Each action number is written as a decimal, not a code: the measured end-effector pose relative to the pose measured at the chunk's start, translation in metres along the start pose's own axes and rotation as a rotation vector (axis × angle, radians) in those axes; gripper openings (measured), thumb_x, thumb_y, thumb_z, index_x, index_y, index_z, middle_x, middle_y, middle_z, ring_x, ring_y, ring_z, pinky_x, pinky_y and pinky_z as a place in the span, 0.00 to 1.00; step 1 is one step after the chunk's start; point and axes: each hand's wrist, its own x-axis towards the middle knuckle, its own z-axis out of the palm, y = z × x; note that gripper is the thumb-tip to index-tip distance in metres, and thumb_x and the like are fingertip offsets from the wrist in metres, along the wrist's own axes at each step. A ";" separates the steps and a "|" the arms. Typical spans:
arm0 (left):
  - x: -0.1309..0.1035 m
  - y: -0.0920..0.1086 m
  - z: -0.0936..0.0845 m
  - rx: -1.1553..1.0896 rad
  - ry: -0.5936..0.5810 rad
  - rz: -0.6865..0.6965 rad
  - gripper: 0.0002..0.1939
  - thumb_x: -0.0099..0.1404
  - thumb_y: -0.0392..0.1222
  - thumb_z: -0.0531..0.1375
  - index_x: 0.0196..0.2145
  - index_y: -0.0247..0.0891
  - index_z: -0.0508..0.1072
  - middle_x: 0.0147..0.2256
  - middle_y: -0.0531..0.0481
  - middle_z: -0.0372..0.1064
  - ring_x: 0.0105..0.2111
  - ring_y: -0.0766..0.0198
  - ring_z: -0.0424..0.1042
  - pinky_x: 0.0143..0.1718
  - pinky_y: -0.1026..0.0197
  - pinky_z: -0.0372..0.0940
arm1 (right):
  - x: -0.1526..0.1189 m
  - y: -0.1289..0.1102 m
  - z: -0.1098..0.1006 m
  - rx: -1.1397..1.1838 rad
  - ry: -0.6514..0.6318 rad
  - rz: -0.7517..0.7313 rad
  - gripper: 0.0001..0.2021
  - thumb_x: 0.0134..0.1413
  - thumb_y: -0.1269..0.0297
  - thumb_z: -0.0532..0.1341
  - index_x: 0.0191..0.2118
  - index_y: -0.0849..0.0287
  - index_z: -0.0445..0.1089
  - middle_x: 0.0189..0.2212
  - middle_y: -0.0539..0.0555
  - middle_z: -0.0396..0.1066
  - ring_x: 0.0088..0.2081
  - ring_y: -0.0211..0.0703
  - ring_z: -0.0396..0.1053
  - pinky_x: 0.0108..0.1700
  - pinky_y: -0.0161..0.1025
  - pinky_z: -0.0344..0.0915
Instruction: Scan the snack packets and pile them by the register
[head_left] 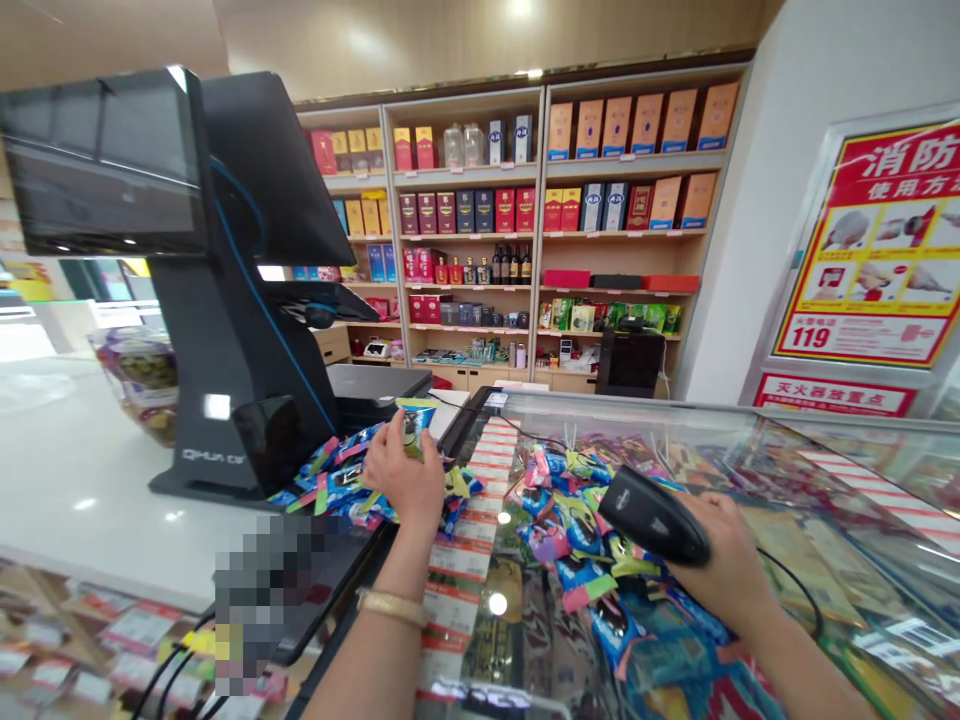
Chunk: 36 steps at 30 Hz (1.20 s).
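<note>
Left hand (405,470) closed around a small snack packet (415,422), held upright just above a loose pile of packets (341,480). That pile lies on the white worktop (82,480) near its right edge, crowded against the foot of the register stand (225,400). Gold bracelet (390,605) on the left wrist.

Right hand (724,560) wrapped around the grip of a black barcode scanner (651,520), the scanner's head aimed left and down toward a second heap of packets (570,530). Its cable (799,590) loops off behind the wrist to the right. That heap lies on the glass lid of a freezer chest (825,450), toward the lid's left edge, where a strip of price labels (480,500) runs along the frame.

Open room: the white worktop left of the register stand is bare out to a wrapped bag (142,375) at the far side. The freezer lid right of the scanner is free of loose goods up to its back rim.

Register screen (105,165) overhangs the pile above the left hand. Stocked shelves (525,220) well apart at the back wall; red fire-safety poster (877,250) on the right.
</note>
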 end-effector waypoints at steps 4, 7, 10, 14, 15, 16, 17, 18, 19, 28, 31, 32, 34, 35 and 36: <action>0.016 -0.021 -0.002 -0.040 0.212 -0.131 0.20 0.63 0.42 0.56 0.52 0.37 0.71 0.54 0.36 0.61 0.57 0.44 0.58 0.61 0.42 0.46 | 0.000 0.002 0.002 -0.025 0.012 -0.009 0.08 0.49 0.63 0.58 0.37 0.55 0.70 0.33 0.53 0.76 0.31 0.45 0.71 0.39 0.44 0.60; 0.023 -0.033 -0.001 -0.094 0.233 -0.195 0.21 0.62 0.39 0.55 0.52 0.33 0.71 0.58 0.33 0.55 0.61 0.43 0.54 0.62 0.44 0.44 | 0.000 0.002 0.003 -0.022 -0.021 -0.004 0.08 0.49 0.62 0.60 0.37 0.55 0.70 0.34 0.53 0.76 0.32 0.46 0.72 0.38 0.43 0.60; 0.022 -0.034 0.000 -0.071 0.227 -0.216 0.22 0.61 0.36 0.53 0.53 0.33 0.70 0.62 0.32 0.51 0.63 0.43 0.50 0.64 0.41 0.38 | -0.001 0.004 0.003 -0.019 -0.032 -0.018 0.09 0.48 0.62 0.60 0.38 0.55 0.71 0.34 0.53 0.76 0.32 0.45 0.72 0.38 0.43 0.60; 0.017 -0.024 -0.002 0.005 0.215 -0.183 0.24 0.60 0.34 0.54 0.55 0.35 0.68 0.63 0.34 0.53 0.63 0.44 0.51 0.64 0.39 0.34 | -0.001 0.004 0.003 -0.017 -0.018 0.000 0.10 0.47 0.65 0.59 0.39 0.55 0.70 0.35 0.53 0.77 0.33 0.45 0.72 0.39 0.43 0.60; 0.017 -0.022 -0.002 0.024 0.209 -0.188 0.24 0.59 0.33 0.54 0.55 0.36 0.68 0.62 0.34 0.54 0.63 0.44 0.52 0.64 0.38 0.34 | -0.001 0.003 0.002 -0.016 -0.020 0.012 0.11 0.47 0.65 0.59 0.39 0.55 0.70 0.35 0.53 0.77 0.33 0.45 0.72 0.39 0.43 0.60; 0.017 -0.020 -0.002 0.047 0.202 -0.198 0.24 0.59 0.33 0.53 0.54 0.35 0.68 0.62 0.33 0.55 0.63 0.44 0.53 0.63 0.38 0.35 | -0.001 0.002 0.003 -0.014 -0.022 0.022 0.11 0.47 0.65 0.59 0.38 0.55 0.70 0.35 0.53 0.77 0.33 0.45 0.72 0.39 0.43 0.60; 0.017 -0.019 -0.002 0.071 0.195 -0.209 0.24 0.59 0.33 0.53 0.54 0.35 0.68 0.61 0.33 0.56 0.62 0.44 0.54 0.63 0.37 0.36 | -0.001 0.001 0.003 -0.012 -0.024 0.031 0.10 0.46 0.65 0.59 0.38 0.55 0.70 0.35 0.53 0.77 0.33 0.45 0.71 0.39 0.43 0.60; 0.017 -0.019 -0.002 0.092 0.188 -0.216 0.24 0.60 0.33 0.53 0.54 0.35 0.68 0.61 0.33 0.57 0.62 0.44 0.55 0.63 0.37 0.36 | -0.001 0.000 0.003 -0.010 -0.027 0.036 0.10 0.46 0.65 0.59 0.38 0.55 0.70 0.35 0.53 0.77 0.33 0.45 0.71 0.40 0.43 0.60; 0.017 -0.019 -0.002 0.106 0.186 -0.218 0.24 0.60 0.34 0.53 0.54 0.35 0.68 0.60 0.34 0.57 0.61 0.45 0.55 0.63 0.37 0.37 | -0.001 -0.001 0.003 -0.008 -0.027 0.041 0.10 0.46 0.65 0.59 0.37 0.55 0.70 0.35 0.53 0.76 0.33 0.45 0.71 0.40 0.43 0.59; 0.008 -0.006 -0.004 0.023 0.185 0.105 0.20 0.60 0.36 0.55 0.51 0.36 0.70 0.55 0.35 0.63 0.58 0.46 0.59 0.60 0.40 0.48 | 0.003 -0.005 0.001 0.054 -0.037 0.094 0.07 0.48 0.63 0.58 0.34 0.56 0.69 0.31 0.53 0.75 0.31 0.43 0.69 0.38 0.42 0.56; -0.014 0.011 0.001 -0.194 -0.102 0.321 0.18 0.63 0.38 0.54 0.50 0.36 0.69 0.48 0.39 0.68 0.52 0.53 0.66 0.56 0.49 0.58 | 0.005 -0.006 0.000 0.068 -0.040 0.113 0.07 0.47 0.64 0.59 0.34 0.57 0.69 0.29 0.52 0.74 0.30 0.43 0.68 0.38 0.41 0.56; -0.024 0.017 0.003 -0.263 -0.266 0.374 0.18 0.63 0.38 0.54 0.51 0.37 0.68 0.47 0.41 0.69 0.50 0.55 0.67 0.54 0.51 0.61 | 0.005 -0.006 0.000 0.068 -0.036 0.117 0.07 0.46 0.64 0.59 0.34 0.57 0.69 0.30 0.52 0.74 0.30 0.43 0.68 0.38 0.41 0.56; -0.047 0.027 0.005 -0.351 -0.639 0.470 0.20 0.63 0.39 0.56 0.53 0.39 0.68 0.48 0.41 0.69 0.50 0.56 0.68 0.52 0.52 0.63 | 0.006 -0.007 -0.001 0.058 -0.015 0.126 0.07 0.46 0.65 0.58 0.34 0.56 0.69 0.31 0.53 0.75 0.31 0.43 0.68 0.39 0.42 0.56; -0.059 0.031 0.005 -0.365 -0.812 0.528 0.23 0.61 0.40 0.59 0.54 0.40 0.68 0.50 0.41 0.68 0.51 0.54 0.67 0.54 0.51 0.63 | 0.006 -0.007 -0.001 0.051 -0.006 0.130 0.08 0.46 0.66 0.57 0.35 0.56 0.69 0.32 0.53 0.75 0.31 0.44 0.68 0.39 0.42 0.56; -0.069 0.034 0.006 -0.366 -0.962 0.583 0.27 0.58 0.41 0.62 0.55 0.41 0.67 0.53 0.40 0.67 0.54 0.53 0.66 0.55 0.50 0.62 | 0.006 -0.007 -0.001 0.044 0.000 0.135 0.08 0.46 0.66 0.57 0.35 0.56 0.69 0.32 0.53 0.75 0.31 0.44 0.68 0.39 0.42 0.56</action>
